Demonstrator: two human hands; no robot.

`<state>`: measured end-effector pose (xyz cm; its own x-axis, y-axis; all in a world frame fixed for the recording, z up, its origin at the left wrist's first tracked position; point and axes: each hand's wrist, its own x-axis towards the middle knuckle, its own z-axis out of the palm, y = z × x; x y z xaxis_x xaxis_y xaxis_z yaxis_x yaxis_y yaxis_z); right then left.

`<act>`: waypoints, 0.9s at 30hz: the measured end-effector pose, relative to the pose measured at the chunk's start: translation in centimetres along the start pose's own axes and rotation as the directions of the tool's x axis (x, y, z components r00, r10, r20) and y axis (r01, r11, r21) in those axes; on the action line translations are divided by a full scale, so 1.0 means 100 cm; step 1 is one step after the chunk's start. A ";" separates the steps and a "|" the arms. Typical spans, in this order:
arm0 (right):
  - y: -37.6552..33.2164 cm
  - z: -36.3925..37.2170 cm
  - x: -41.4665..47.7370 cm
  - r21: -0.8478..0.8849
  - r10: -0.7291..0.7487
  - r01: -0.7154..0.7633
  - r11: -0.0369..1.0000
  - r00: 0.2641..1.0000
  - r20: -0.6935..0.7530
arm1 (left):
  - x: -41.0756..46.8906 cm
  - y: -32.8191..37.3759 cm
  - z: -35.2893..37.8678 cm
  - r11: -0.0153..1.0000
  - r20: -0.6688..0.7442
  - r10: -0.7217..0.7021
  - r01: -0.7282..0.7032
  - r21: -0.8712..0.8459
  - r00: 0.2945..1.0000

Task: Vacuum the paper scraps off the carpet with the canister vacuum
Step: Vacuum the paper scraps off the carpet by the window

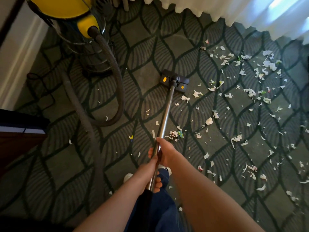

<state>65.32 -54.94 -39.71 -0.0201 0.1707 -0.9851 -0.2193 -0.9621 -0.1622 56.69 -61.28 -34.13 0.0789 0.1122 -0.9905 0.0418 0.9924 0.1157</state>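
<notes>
Right hand (165, 152), left hand (148, 171) just behind it, both curled round chrome metal wand (165, 111), probably for push leverage. Black orange-buttoned floor head (174, 80) way out ahead; torn white paper scraps (209, 121) mostly right of grip.

Dim carpet (143, 47), daylight glare through the curtain (250, 9); edges bowed, perhaps soft.

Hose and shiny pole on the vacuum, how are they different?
The hose is dark, ribbed and bendy, looping across the carpet; the pole is shiny metal and straight. The hose plugs into the yellow canister; the pole ends at the black floor head. The right hand and left hand grip the pole; nothing holds the hose. Both are long, thin parts of the same vacuum.
</notes>
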 end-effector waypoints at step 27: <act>-0.010 0.023 -0.104 0.017 -0.104 0.108 0.994 0.982 -0.156 | -0.092 0.016 0.015 0.960 -0.164 0.215 -0.178 0.215 0.963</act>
<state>63.54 -55.25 -29.15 0.1556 0.2345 -0.9596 -0.2364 -0.9344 -0.2667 57.57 -60.75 -24.77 -0.0786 0.3295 -0.9409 0.2400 0.9223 0.3030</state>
